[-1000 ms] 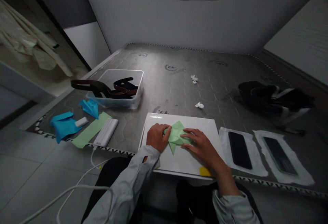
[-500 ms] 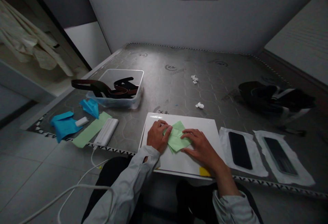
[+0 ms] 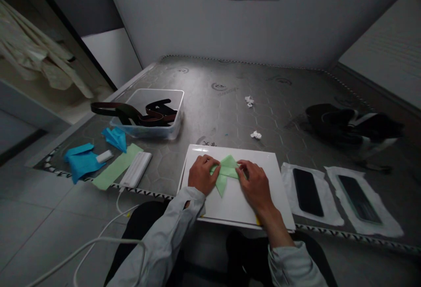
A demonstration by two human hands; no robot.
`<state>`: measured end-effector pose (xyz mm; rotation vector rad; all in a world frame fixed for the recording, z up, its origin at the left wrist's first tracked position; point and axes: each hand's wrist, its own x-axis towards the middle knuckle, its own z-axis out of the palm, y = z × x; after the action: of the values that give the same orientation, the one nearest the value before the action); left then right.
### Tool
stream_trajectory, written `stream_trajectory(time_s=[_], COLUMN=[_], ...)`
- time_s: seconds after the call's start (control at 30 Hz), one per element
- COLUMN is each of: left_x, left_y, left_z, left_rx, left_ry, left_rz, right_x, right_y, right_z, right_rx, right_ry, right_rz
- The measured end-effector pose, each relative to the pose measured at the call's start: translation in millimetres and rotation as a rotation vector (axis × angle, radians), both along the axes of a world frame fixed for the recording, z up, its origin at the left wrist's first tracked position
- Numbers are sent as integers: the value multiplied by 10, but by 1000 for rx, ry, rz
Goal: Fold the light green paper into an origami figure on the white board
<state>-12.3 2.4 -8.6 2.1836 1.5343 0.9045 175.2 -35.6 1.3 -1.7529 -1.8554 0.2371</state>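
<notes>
Grey patterned surface (image 3: 210, 107) is spreading under everything. White box (image 3: 226, 206) is lying flat at the near edge, serving as work base. Clear bin (image 3: 178, 125) with belts is standing off to the left. Right hand (image 3: 256, 184) is closing narrow, thumb and index finger pinching the paper's right edge. Left hand (image 3: 202, 175) is also closing narrow, thumb and fingers holding the left corner. Folded green paper (image 3: 229, 164) is lying on the white box between both hands, one point showing upward, a flap pointing down toward the person. Step in hand: apparently folding, a band running across the middle. Next move is probably calling for steady left grip, edges lining up, right fingers creasing firmly.
</notes>
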Motion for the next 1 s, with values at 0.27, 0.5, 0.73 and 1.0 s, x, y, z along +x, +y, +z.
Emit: stream_trajectory(time_s=[0.27,0.5,0.73,1.0], left_x=[-11,-30,-61,-34], left_y=[15,-24,-46,18], left_z=[-43,98,134,-27], left_rx=[-2,-67,-41,-82], left_ry=[-4,96,218,-18], left_rz=[-22,-298,-425,-255], right_x=[3,73,166,98], right_y=[13,-1,-34,-8], right_z=[28,55,105,54], right_rx=[-4,-42,-127,-82], right_ry=[-78,-52,-38,-27], right_rz=[127,149,385,280])
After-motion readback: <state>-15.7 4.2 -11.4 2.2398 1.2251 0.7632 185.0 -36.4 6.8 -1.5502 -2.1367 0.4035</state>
